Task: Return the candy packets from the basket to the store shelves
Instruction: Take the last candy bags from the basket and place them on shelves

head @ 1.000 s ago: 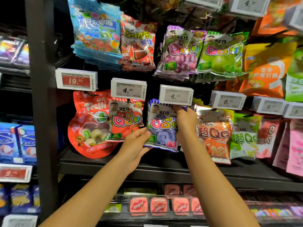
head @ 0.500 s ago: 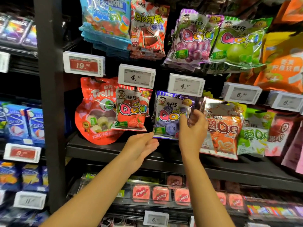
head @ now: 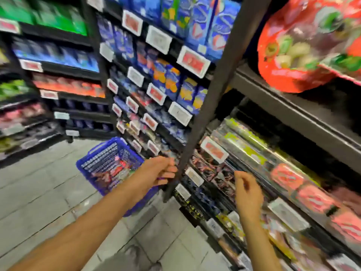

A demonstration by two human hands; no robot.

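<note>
Landmark: the dark shelf upright (head: 210, 98). The blue basket (head: 86, 163) stands on the floor just left of the upright's foot, with candy packets (head: 117, 169) inside it. The left hand (head: 160, 170) hovers over the basket's right edge, beside the upright, fingers loosely curled and holding nothing. The right hand (head: 247, 189) is right of the upright, before the low shelves (head: 273, 159), fingers relaxed and empty. The view is motion-blurred
</note>
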